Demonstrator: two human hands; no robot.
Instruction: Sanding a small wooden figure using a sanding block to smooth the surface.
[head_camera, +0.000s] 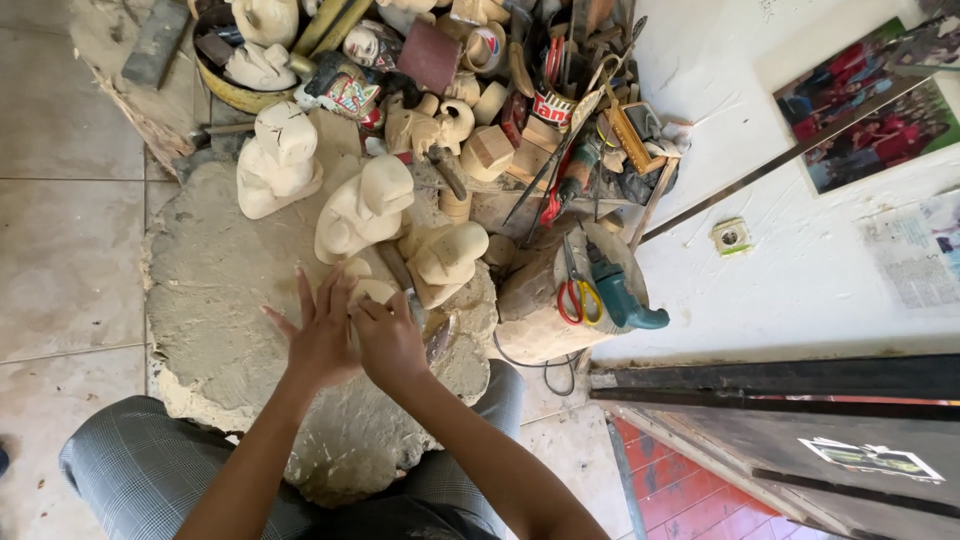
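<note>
Small pale carving (372, 292) sits pinched between both hands, at the near edge of a grey slab (215, 290); most of it hidden by fingers.

Left hand (322, 338): palm against the carving's left side, fingers splayed and straight, pointing away from the body, not curled round it. Forearm rises from lower left.

Right hand (390, 340): fingers bent over the carving's top and right side, closed on it. Forearm comes in from lower right, crossing the knee.

Just beyond the grip: three larger pale unfinished figures (362, 208), one straight ahead, one to its right, one further left. More pieces piled behind these, too cluttered to count.

Right of the grip: one wood stump (540, 320) carrying one red-handled scissors (578, 296) and one teal power drill (620, 290).

Below the hands: grey checked trousers (140, 470), both knees either side of the slab.
</note>
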